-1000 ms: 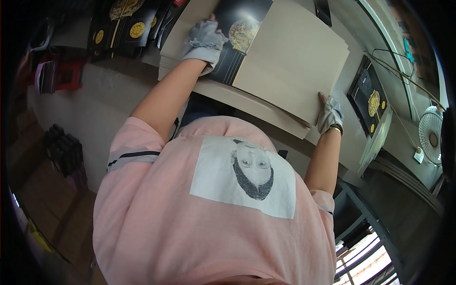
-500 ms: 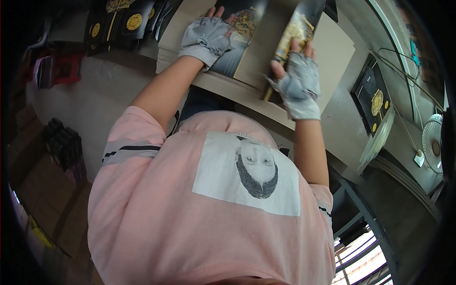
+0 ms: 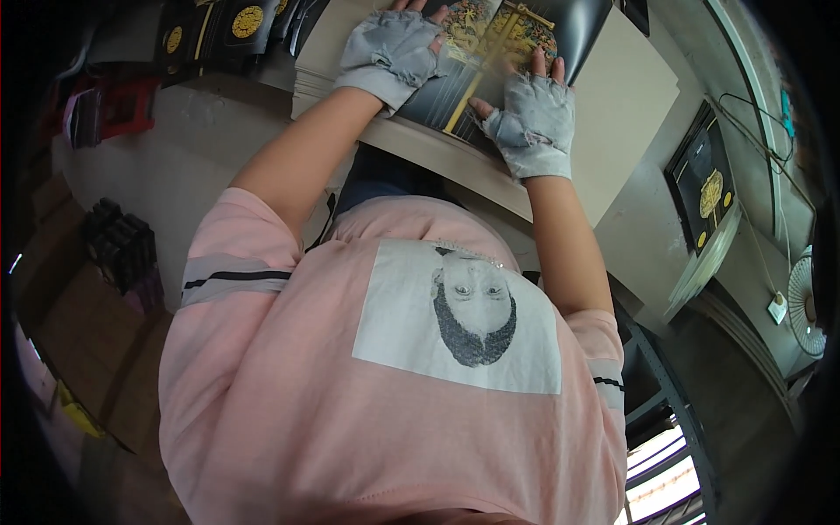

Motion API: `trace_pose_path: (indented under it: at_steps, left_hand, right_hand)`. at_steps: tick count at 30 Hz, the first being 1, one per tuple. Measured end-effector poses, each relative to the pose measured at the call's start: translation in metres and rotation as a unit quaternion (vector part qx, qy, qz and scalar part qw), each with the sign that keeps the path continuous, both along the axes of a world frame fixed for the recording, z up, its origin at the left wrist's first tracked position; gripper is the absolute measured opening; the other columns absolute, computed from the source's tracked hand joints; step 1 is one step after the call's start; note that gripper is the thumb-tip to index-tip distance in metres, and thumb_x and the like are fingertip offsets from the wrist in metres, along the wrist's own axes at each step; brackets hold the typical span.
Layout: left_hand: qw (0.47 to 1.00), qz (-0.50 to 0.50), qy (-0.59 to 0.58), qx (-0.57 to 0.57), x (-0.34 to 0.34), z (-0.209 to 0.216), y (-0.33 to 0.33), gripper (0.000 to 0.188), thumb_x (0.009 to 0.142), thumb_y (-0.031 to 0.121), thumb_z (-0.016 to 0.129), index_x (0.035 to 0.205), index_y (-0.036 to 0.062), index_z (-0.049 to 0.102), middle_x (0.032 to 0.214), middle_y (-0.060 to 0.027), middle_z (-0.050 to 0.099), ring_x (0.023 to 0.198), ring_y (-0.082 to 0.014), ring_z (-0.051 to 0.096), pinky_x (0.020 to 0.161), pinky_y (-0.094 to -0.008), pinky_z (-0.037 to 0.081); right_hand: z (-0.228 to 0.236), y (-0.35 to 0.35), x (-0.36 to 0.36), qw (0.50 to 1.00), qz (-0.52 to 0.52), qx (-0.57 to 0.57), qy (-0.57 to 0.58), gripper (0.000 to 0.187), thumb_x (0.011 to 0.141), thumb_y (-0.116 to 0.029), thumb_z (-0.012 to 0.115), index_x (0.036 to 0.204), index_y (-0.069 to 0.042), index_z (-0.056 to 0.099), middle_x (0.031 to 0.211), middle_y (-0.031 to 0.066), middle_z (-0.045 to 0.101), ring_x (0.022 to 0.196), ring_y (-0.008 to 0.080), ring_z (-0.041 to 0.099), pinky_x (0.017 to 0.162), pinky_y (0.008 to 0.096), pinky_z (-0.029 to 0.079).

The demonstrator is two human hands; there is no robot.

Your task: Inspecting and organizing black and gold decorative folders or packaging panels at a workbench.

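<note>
At the view's twelve o'clock, a glossy black-and-gold sheet (image 3: 490, 74) lies on pale boards (image 3: 626, 105), partly hidden by the left hand (image 3: 391, 51) and right hand (image 3: 531, 124), each grip spread flat. Black-and-gold covers (image 3: 248, 21) sit at eleven; a fan (image 3: 803, 302), three.

Right hand (image 3: 531, 125) farther left, black printed sheet (image 3: 518, 45) apparently flatter beneath it

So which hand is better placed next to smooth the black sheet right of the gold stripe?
Probably the right hand: its fingers lie on that side of the gold stripe, while the left hand is on the other.
</note>
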State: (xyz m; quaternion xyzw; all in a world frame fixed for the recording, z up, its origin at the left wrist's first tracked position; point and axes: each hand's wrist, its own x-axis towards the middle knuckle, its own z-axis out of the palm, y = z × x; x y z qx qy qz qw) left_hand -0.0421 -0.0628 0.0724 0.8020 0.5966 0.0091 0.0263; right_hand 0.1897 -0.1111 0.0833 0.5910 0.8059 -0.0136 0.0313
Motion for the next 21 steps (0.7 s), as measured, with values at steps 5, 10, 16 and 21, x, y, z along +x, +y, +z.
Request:
trace_pose_path:
  at_steps: [5,10,16,21]
  left_hand:
    - [0.989,-0.014,-0.14,-0.041,0.015,0.002,0.028,0.054,0.102,0.039,0.051,0.143,0.0061,0.061,0.144,-0.0251,0.062,0.135,-0.039,0.059,0.117,-0.0451,0.045]
    - [0.966,0.094,-0.229,-0.067,0.061,-0.045,0.084,0.041,0.106,0.032,0.048,0.133,0.0052,0.063,0.127,-0.027,0.069,0.12,-0.0427,0.067,0.106,-0.0477,0.053]
    - [0.977,0.108,-0.185,-0.012,0.06,-0.098,0.107,0.036,0.105,0.026,0.051,0.132,0.005,0.062,0.118,-0.0257,0.072,0.113,-0.0427,0.07,0.104,-0.0534,0.053]
    - [0.983,0.082,-0.163,0.016,0.06,-0.089,0.096,0.034,0.105,0.024,0.05,0.129,0.0051,0.063,0.115,-0.0249,0.072,0.109,-0.0427,0.07,0.099,-0.0523,0.054]
  right_hand:
    - [-0.004,0.001,0.003,1.0,0.013,0.001,-0.003,0.077,0.085,-0.071,0.07,0.147,-0.025,0.061,0.164,0.0188,0.045,0.155,0.0469,0.034,0.119,0.0608,0.033]
    - [0.0,0.0,0.002,1.0,0.018,-0.001,0.007,0.07,0.089,-0.064,0.069,0.146,-0.023,0.062,0.163,0.0177,0.046,0.154,0.0445,0.037,0.12,0.0633,0.033]
    - [0.011,-0.004,-0.002,1.0,0.019,-0.001,-0.011,0.077,0.085,-0.069,0.07,0.145,-0.022,0.065,0.165,0.0194,0.044,0.154,0.0467,0.036,0.123,0.0588,0.033]
    - [0.009,-0.009,-0.002,0.999,0.025,-0.002,-0.028,0.074,0.088,-0.061,0.071,0.151,-0.024,0.059,0.168,0.0157,0.041,0.155,0.0437,0.035,0.123,0.0629,0.031]
